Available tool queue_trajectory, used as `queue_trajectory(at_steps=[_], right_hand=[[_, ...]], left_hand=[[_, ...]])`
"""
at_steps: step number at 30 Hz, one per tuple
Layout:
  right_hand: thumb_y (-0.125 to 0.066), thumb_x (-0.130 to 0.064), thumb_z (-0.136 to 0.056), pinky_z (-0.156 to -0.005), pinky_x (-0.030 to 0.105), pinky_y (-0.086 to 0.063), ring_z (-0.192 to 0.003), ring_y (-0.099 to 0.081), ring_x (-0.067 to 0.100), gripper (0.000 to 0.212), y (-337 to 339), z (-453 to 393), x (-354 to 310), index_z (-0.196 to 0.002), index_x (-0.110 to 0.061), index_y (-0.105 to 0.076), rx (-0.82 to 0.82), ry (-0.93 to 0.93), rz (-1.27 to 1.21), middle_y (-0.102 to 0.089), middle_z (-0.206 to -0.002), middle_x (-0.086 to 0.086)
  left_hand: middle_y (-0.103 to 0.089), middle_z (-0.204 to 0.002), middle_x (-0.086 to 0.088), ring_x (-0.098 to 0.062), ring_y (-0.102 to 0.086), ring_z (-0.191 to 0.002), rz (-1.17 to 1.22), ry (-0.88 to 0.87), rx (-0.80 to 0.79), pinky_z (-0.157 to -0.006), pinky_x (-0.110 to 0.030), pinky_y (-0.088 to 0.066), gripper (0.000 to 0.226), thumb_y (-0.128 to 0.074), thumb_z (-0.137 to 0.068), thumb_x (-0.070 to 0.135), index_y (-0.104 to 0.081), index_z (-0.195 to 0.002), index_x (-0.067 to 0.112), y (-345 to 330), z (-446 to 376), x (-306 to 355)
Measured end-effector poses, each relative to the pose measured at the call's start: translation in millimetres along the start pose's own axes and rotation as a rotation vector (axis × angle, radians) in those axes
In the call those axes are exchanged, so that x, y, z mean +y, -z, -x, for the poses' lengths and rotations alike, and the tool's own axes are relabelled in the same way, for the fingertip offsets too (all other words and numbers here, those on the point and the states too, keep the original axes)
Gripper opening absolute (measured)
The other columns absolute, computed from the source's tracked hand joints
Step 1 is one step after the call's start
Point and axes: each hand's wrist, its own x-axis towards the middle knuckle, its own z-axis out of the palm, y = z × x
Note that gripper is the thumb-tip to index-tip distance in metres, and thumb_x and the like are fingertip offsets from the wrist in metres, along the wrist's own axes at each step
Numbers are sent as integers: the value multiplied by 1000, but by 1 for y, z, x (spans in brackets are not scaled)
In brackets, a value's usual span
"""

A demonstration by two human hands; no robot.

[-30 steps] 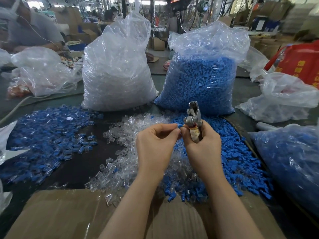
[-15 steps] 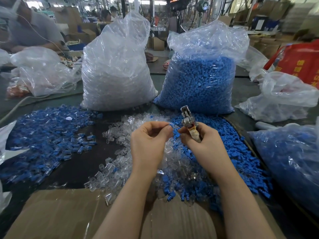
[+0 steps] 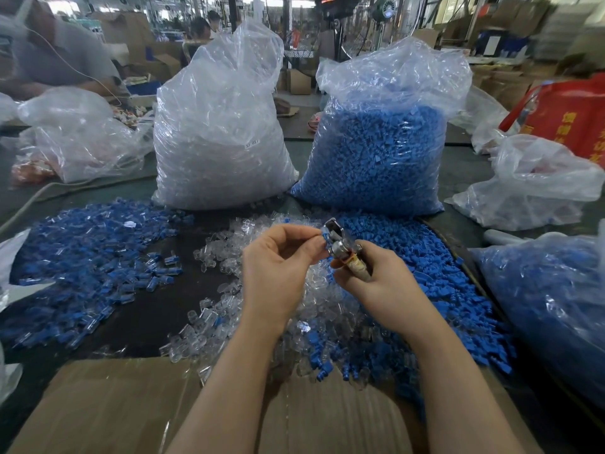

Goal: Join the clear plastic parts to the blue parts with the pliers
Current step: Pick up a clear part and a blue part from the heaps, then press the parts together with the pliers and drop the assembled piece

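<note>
Two big bags stand beyond the hands, one of clear parts [image 3: 219, 132], one of blue parts [image 3: 376, 158]. The left hand [image 3: 278, 273] pinches a small blue piece [image 3: 324, 236] at the head of the pliers [image 3: 340, 247], which the right hand [image 3: 383, 286] grips above the littered bench [image 3: 163, 309].

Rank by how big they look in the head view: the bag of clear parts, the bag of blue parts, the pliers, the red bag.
1. bag of clear parts and bag of blue parts: alike, no ranking.
2. red bag: cut off, unsure.
3. pliers.
</note>
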Motion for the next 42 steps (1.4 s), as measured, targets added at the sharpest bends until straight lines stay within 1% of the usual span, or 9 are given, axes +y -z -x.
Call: queue_trajectory(at_steps=[4, 8, 13, 23, 26, 30, 33, 38, 42], right_hand=[[-62, -15, -88, -61, 36, -47, -65, -55, 11, 10, -1, -1, 1, -89, -24, -64, 5, 7, 35, -64, -74, -5], [-58, -9, -86, -58, 41, -47, -58, -50, 14, 13, -2, 0, 2, -87, -21, -64, 21, 8, 81, -61, -69, -2], [-57, -10, -85, -60, 47, -49, -60, -51, 22, 9, -3, 0, 2, -87, -16, -64, 38, 9, 116, -60, -68, 2], [-58, -16, -86, -61, 45, -49, -65, -55, 22, 6, -4, -1, 4, -89, -18, -63, 55, 4, 139, -63, -71, 0], [-58, -20, -88, -61, 40, -49, -68, -57, 19, 4, -1, -3, 10, -89, -21, -62, 122, -28, 182, -64, -73, -3], [-58, -28, -92, -48, 31, -32, -59, -53, 16, 12, 5, -6, 22, -81, -23, -55, 195, -120, 321, -58, -65, -4], [-56, -32, -94, -49, 30, -30, -59, -52, 17, 20, 7, -7, 29, -77, -22, -50, 203, -195, 426, -57, -66, -2], [-52, -33, -95, -50, 30, -31, -62, -50, 15, 25, 5, -7, 33, -75, -22, -44, 124, -264, 586, -54, -71, -1], [-54, -30, -92, -51, 32, -31, -63, -48, 17, 19, 0, -6, 34, -78, -21, -45, 112, -289, 606, -52, -73, -2]], left_hand=[[-75, -75, 4, -7, -71, -69, 10, -9, -26, -66, -16, -55, 17, -72, -83, -4, -71, -83, 13, 1, 0, 1], [-75, -75, 4, -8, -71, -70, -3, -17, -28, -66, -16, -55, 17, -72, -83, -3, -71, -83, 14, 1, 1, 1], [-75, -77, 2, -8, -71, -71, -15, -9, -35, -66, -16, -55, 18, -72, -83, -3, -71, -83, 15, 1, 0, -1], [-75, -77, -1, -11, -72, -70, -5, 78, -16, -65, -16, -55, 15, -70, -84, -3, -71, -84, 12, 4, -2, 4], [-76, -80, -4, -12, -73, -72, 108, 210, 164, -65, -18, -56, 10, -70, -84, 3, -71, -91, 10, 26, -12, 6], [-76, -74, -3, -8, -73, -69, 559, 493, 585, -63, -18, -57, 10, -64, -91, 5, -67, -100, 6, 77, -25, 2], [-74, -86, -8, -11, -73, -78, 795, 549, 789, -65, -19, -59, 14, -57, -96, 4, -62, -108, 4, 112, -24, -5], [-70, -101, -9, -14, -71, -84, 938, 559, 950, -50, -19, -54, 27, -51, -100, 4, -57, -126, 1, 137, -24, -11], [-68, -107, -10, -14, -70, -93, 946, 494, 944, -59, -20, -57, 30, -49, -101, 5, -54, -131, 2, 138, -23, -12]])
